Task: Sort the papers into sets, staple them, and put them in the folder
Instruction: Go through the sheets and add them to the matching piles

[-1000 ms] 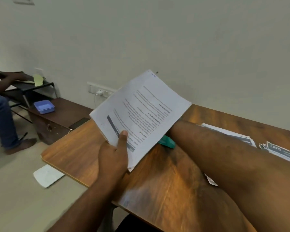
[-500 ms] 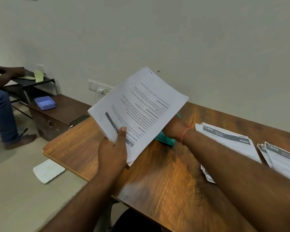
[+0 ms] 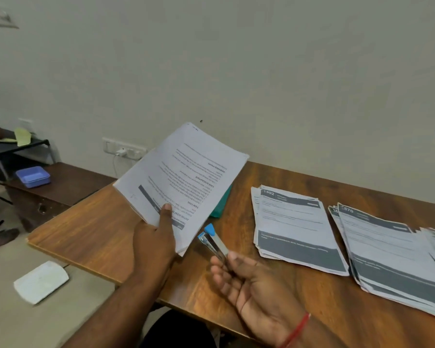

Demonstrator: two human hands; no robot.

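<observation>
My left hand [image 3: 155, 243] grips a thick set of printed papers [image 3: 186, 182] by its near corner, thumb on top, and holds it tilted above the left part of the wooden table [image 3: 106, 237]. My right hand [image 3: 246, 280] holds a small blue and silver stapler [image 3: 212, 241] palm up, just right of the set's near corner. A green folder [image 3: 221, 203] lies on the table, mostly hidden behind the held papers. Two stacks of papers with dark headers lie to the right, one in the middle [image 3: 294, 227] and one at the far right [image 3: 397, 254].
A low brown cabinet [image 3: 68, 182] with a blue box [image 3: 33, 176] stands to the left of the table. Another person sits at the far left by a black rack [image 3: 18, 146]. A white pad [image 3: 40, 281] lies on the floor. Wall sockets [image 3: 123, 148] sit behind the papers.
My right arm has drawn back from behind the held papers and the hand now holds the stapler near me. The view has tilted, showing more of the stacks at the right.
</observation>
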